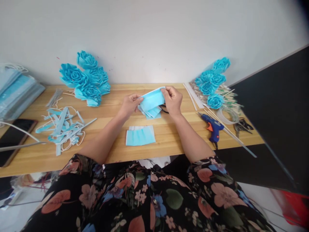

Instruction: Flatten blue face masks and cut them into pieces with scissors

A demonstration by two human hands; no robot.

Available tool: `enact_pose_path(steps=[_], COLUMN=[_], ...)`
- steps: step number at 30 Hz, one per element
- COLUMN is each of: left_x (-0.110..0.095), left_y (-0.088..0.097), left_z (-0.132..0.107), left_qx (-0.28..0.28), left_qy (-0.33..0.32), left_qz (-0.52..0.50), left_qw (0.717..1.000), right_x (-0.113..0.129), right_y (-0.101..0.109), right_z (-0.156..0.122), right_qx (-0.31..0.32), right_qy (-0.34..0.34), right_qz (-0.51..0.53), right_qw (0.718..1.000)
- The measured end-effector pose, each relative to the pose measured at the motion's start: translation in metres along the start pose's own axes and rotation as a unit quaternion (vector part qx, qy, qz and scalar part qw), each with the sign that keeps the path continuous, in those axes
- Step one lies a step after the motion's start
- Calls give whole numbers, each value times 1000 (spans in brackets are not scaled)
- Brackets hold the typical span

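Note:
Between my two hands a light-blue piece of face mask fabric is stretched out above the table. My left hand pinches its left end, and my right hand grips the upper right corner between thumb and fingers. Just beneath it lie more cut blue pieces, partly covered. A black loop, perhaps a scissor handle, shows beside my right hand; the rest of it is hidden. Nearer to me, a blue piece rests flat over a paler one on the wood.
Blue fabric roses stand back left, with another bunch back right. Cut strips and ear loops lie in a heap at left, near stacked masks and a phone. At right are a blue glue gun and pliers.

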State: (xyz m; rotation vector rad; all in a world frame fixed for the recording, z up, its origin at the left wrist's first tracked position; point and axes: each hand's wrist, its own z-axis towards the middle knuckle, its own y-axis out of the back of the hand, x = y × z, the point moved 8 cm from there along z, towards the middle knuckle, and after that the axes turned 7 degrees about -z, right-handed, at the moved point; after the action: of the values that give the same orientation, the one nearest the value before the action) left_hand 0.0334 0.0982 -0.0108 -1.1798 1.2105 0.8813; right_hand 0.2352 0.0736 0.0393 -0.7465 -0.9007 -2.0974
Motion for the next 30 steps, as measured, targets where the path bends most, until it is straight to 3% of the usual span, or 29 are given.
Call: enact_pose_path(steps=[6,11,30], left_x=[7,11,8], left_y=[-5,-10,-9], left_z=[-2,-4,-2], left_qx=[39,35,34], left_qy=[73,107,31], left_qz=[-81,-161,-161], left_qw=[993,980,986], right_x=[-2,0,6], right_y=[1,0,3], right_z=[0,0,0], right_qx=[-3,-2,-8], right_qy=[-1,2,-2], right_qz=[4,0,-5], right_qw=[1000,1000,1000])
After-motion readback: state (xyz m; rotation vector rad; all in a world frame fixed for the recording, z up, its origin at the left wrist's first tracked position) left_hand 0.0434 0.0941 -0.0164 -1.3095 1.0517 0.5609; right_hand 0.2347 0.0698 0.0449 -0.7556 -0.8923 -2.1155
